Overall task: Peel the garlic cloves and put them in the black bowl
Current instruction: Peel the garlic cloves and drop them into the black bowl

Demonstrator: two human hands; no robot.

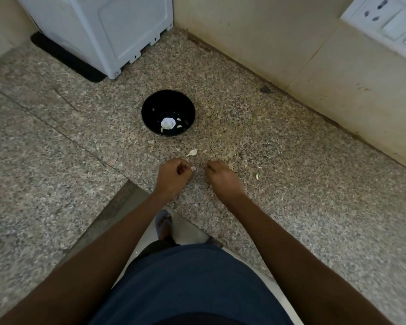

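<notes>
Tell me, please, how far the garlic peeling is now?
Done: a few peeled cloves lie in the black bowl. In hand: the left hand pinches a small white piece. Left: a clove on the counter before the bowl, a smaller bit at right.

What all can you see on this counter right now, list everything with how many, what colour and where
black bowl: one, black, mid-counter beyond the hands
garlic in the bowl: one white clump plus a few pale cloves, bowl bottom
garlic clove: one, off-white, on the counter between bowl and hands
small garlic piece: one, pale, right of the right hand
appliance: one, white, back left
mat: one, black, under the appliance
socket panel: one, white, wall at top right
counter: speckled grey-beige stone
left hand: curled, pinching a white scrap
right hand: fingers curled; contents unclear
</notes>
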